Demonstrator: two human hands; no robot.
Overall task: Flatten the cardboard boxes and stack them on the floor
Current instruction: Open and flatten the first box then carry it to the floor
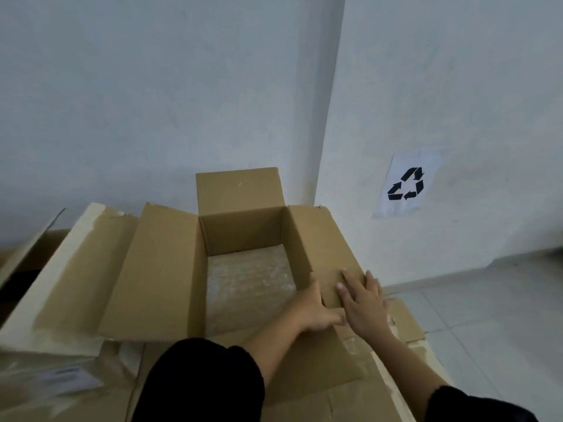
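Open cardboard box [243,269] sits right in front of me, all four flaps out, standing on flattened cardboard [396,345] on the floor [487,315] in the wall corner. My left hand [316,312] grips the box's right wall near the front corner, fingers curled over the edge. My right hand [362,300] lies open, palm flat on the right flap [323,245]. Box looks light & stiff w/ crisp creases; prob best held at opposite corners to skew it flat. Taped base may resist. Another box [61,284] is touching on my left; recycling sign [406,184] on the wall.
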